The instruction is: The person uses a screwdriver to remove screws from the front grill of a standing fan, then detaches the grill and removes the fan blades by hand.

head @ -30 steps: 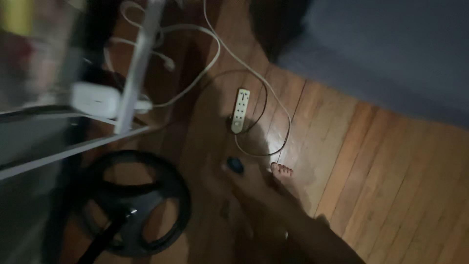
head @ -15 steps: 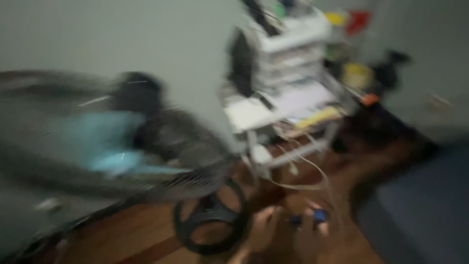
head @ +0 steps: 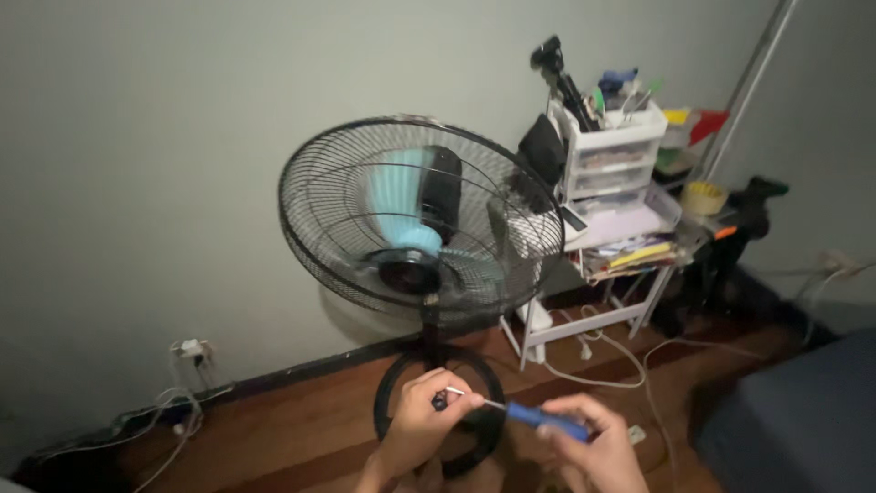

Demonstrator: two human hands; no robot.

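A black standing fan (head: 422, 224) with pale blue blades behind a wire grille stands on a round ring base (head: 392, 383) against the wall. Low in the head view, my right hand (head: 589, 447) grips a blue-handled screwdriver (head: 538, 419), its thin shaft pointing left. My left hand (head: 424, 423) pinches a small dark part (head: 440, 400) at the screwdriver's tip. Both hands hover in front of the fan's base, below the grille.
A white shelf cart (head: 607, 196) stacked with drawers, papers and clutter stands right of the fan. White cables (head: 602, 365) trail over the wooden floor (head: 283, 429). A wall socket with cords (head: 187, 351) is at the left, a dark mattress edge (head: 803, 420) at the right.
The view swung up from the floor and power strip to the fan and wall. Both hands came together low in front, screwdriver tip now meeting the small part.
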